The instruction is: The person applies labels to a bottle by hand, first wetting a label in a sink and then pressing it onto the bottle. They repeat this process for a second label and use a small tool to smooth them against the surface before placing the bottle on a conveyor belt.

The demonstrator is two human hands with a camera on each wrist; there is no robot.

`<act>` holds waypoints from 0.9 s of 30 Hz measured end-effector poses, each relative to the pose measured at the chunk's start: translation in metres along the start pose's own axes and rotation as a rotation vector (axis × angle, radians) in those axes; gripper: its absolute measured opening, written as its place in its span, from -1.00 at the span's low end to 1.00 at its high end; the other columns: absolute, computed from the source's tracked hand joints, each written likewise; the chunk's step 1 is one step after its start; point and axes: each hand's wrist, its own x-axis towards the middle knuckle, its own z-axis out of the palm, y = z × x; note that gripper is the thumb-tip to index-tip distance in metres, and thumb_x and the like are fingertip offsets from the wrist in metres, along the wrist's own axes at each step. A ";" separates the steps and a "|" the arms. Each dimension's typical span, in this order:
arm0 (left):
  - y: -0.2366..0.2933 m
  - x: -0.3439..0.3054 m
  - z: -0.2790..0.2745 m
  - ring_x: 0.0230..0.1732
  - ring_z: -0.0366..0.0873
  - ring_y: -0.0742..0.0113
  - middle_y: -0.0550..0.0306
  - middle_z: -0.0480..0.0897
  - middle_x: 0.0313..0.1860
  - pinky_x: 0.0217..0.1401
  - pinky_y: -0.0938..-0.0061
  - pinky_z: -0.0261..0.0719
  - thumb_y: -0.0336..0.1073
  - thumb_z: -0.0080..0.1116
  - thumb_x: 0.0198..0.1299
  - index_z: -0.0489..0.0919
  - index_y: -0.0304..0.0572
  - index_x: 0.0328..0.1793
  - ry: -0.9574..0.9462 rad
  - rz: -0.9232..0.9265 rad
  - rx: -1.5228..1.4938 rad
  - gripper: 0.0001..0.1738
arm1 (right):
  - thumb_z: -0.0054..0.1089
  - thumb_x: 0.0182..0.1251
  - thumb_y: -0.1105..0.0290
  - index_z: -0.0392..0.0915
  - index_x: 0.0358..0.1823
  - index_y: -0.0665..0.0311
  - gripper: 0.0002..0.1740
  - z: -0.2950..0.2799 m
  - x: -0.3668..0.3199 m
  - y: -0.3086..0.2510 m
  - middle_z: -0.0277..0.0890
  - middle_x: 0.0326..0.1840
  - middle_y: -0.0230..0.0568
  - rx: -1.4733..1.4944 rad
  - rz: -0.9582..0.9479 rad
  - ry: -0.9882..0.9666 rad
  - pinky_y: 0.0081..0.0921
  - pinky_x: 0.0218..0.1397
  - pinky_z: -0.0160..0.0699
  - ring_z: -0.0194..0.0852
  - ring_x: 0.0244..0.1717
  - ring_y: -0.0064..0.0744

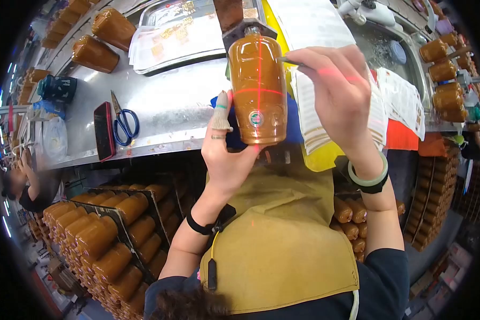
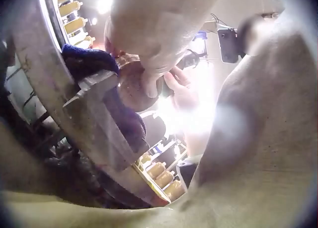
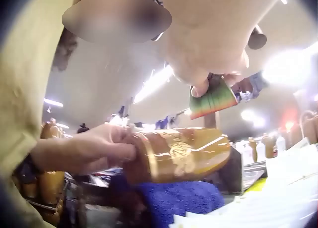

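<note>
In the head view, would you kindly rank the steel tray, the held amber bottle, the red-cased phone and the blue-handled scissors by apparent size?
1. Flat steel tray.
2. Amber bottle, though held nearer the camera.
3. Red-cased phone and blue-handled scissors look alike, so unranked.

Bottle (image 1: 257,88), top centre: smooth glossy amber, bright reflections. Label (image 3: 212,100), centre right: glossy printed film. Counter (image 1: 170,109), upper left: brushed metal, dull sheen. Tray (image 1: 181,63): shinier metal. Scissors (image 1: 124,125): blue plastic handles, metal blades. Phone (image 1: 104,130): glossy black. Towel (image 3: 174,198): fuzzy blue cloth. Apron (image 1: 277,240), lower centre: matt tan cloth. Paper stack (image 1: 309,114): matt white. Bangle (image 1: 368,177): smooth pale green.
</note>
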 end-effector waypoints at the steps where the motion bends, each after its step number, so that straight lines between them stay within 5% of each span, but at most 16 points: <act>1: 0.001 0.003 0.000 0.43 0.57 -0.01 -0.12 0.57 0.46 0.42 0.33 0.54 -0.46 0.68 -0.11 0.37 -0.39 0.60 0.012 0.037 0.026 0.07 | 0.39 0.16 0.56 0.67 -0.02 0.19 -0.67 -0.001 0.003 -0.001 0.75 -0.08 -0.29 0.012 0.001 0.019 -0.31 -0.03 0.57 0.58 -0.16 -0.19; 3: 0.014 -0.004 -0.006 0.38 0.60 0.01 -0.13 0.59 0.42 0.38 0.32 0.56 -0.47 0.69 -0.15 0.39 -0.40 0.58 0.014 0.030 0.041 0.07 | 0.39 0.14 0.57 0.68 -0.04 0.18 -0.68 -0.007 0.003 -0.020 0.74 -0.15 -0.30 0.033 0.023 -0.002 -0.29 -0.05 0.58 0.58 -0.17 -0.20; 5: 0.017 0.001 -0.004 0.24 0.65 0.03 -0.14 0.64 0.34 0.28 0.29 0.62 -0.45 0.71 -0.20 0.43 -0.41 0.55 0.014 0.037 0.077 0.07 | 0.37 0.12 0.70 0.72 -0.03 0.27 -0.64 -0.005 0.004 -0.036 0.75 -0.14 -0.22 0.303 0.104 -0.313 -0.33 -0.07 0.54 0.58 -0.17 -0.15; 7: 0.013 0.004 -0.001 0.13 0.66 -0.02 -0.11 0.66 0.32 0.19 0.25 0.65 -0.41 0.73 -0.23 0.47 -0.43 0.50 0.084 0.128 0.003 0.05 | 0.37 0.12 0.70 0.72 -0.05 0.27 -0.66 0.005 0.018 -0.020 0.74 -0.16 -0.21 0.289 0.052 -0.209 -0.31 -0.09 0.53 0.57 -0.18 -0.15; 9: 0.013 0.006 -0.003 0.13 0.65 -0.05 -0.13 0.66 0.32 0.21 0.22 0.63 -0.38 0.74 -0.23 0.42 -0.45 0.53 0.080 0.186 0.081 0.10 | 0.41 0.09 0.67 0.72 -0.05 0.25 -0.64 -0.002 0.039 -0.002 0.74 -0.16 -0.21 -0.190 0.002 -0.054 -0.28 -0.08 0.56 0.58 -0.17 -0.14; 11: 0.010 0.005 -0.004 0.16 0.63 -0.06 -0.14 0.64 0.34 0.24 0.20 0.61 -0.35 0.75 -0.23 0.37 -0.45 0.56 0.082 0.180 0.077 0.15 | 0.40 0.11 0.67 0.72 -0.06 0.24 -0.65 -0.003 0.044 -0.006 0.74 -0.17 -0.23 -0.213 0.026 -0.007 -0.30 -0.05 0.57 0.58 -0.17 -0.15; 13: 0.011 0.006 -0.005 0.18 0.62 -0.06 -0.15 0.62 0.35 0.27 0.18 0.59 -0.33 0.76 -0.24 0.32 -0.45 0.59 0.077 0.169 0.066 0.20 | 0.35 0.18 0.67 0.72 -0.06 0.24 -0.70 -0.007 0.039 -0.033 0.74 -0.18 -0.24 0.460 0.169 -0.345 -0.31 -0.02 0.58 0.59 -0.17 -0.14; 14: 0.012 0.007 -0.007 0.21 0.60 -0.07 -0.17 0.60 0.38 0.29 0.18 0.57 -0.30 0.78 -0.24 0.28 -0.44 0.61 0.045 0.156 0.057 0.24 | 0.33 0.22 0.67 0.72 -0.04 0.24 -0.70 -0.002 0.033 -0.032 0.73 -0.17 -0.22 0.291 0.083 -0.437 -0.31 -0.02 0.59 0.61 -0.16 -0.15; 15: 0.012 0.009 -0.009 0.24 0.58 -0.07 -0.18 0.58 0.41 0.32 0.17 0.55 -0.28 0.79 -0.25 0.24 -0.44 0.63 0.010 0.143 0.047 0.29 | 0.33 0.22 0.67 0.72 -0.04 0.24 -0.70 0.004 0.034 -0.020 0.73 -0.17 -0.22 0.289 0.076 -0.437 -0.31 -0.02 0.59 0.61 -0.16 -0.15; 17: 0.004 0.011 -0.019 0.31 0.56 -0.07 -0.18 0.54 0.46 0.39 0.16 0.50 -0.19 0.77 -0.17 0.23 -0.44 0.64 -0.007 0.149 -0.036 0.27 | 0.36 0.20 0.61 0.70 -0.04 0.17 -0.70 0.011 0.047 0.018 0.68 -0.25 -0.28 -0.073 0.025 -0.007 -0.24 -0.06 0.58 0.56 -0.18 -0.09; 19: -0.006 0.020 -0.035 0.40 0.53 -0.08 -0.21 0.53 0.46 0.48 0.15 0.42 -0.13 0.69 -0.01 0.22 -0.44 0.64 -0.148 0.126 -0.066 0.18 | 0.34 0.24 0.60 0.68 0.00 0.23 -0.71 -0.004 0.055 0.035 0.69 -0.24 -0.23 -0.200 0.234 0.140 -0.27 0.02 0.59 0.61 -0.11 -0.10; 21: -0.010 0.035 -0.048 0.51 0.46 -0.06 -0.26 0.50 0.50 0.55 0.16 0.36 -0.18 0.48 0.24 0.19 -0.46 0.65 -0.209 0.094 -0.091 -0.02 | 0.25 0.34 0.62 0.62 0.09 0.28 -0.69 -0.009 0.043 0.044 0.68 -0.13 -0.12 0.002 0.402 0.156 -0.35 0.10 0.57 0.63 -0.05 -0.16; 25: -0.011 0.049 -0.043 0.51 0.45 -0.08 -0.26 0.47 0.53 0.53 0.13 0.38 -0.11 0.23 0.43 0.19 -0.44 0.66 -0.168 0.046 -0.168 -0.17 | 0.25 0.45 0.44 0.51 0.21 0.30 -0.65 -0.005 -0.015 0.051 0.56 -0.01 -0.07 0.407 0.632 -0.127 -0.49 0.13 0.52 0.57 -0.01 -0.39; 27: -0.006 0.050 -0.029 0.50 0.46 -0.04 -0.25 0.46 0.52 0.49 0.14 0.43 0.03 0.10 0.51 0.21 -0.44 0.66 -0.173 0.024 -0.216 -0.18 | 0.29 0.45 0.42 0.50 0.14 0.26 -0.70 -0.015 -0.029 0.037 0.30 -0.37 -0.48 0.438 0.822 -0.225 -0.70 -0.14 0.31 0.28 -0.28 -0.69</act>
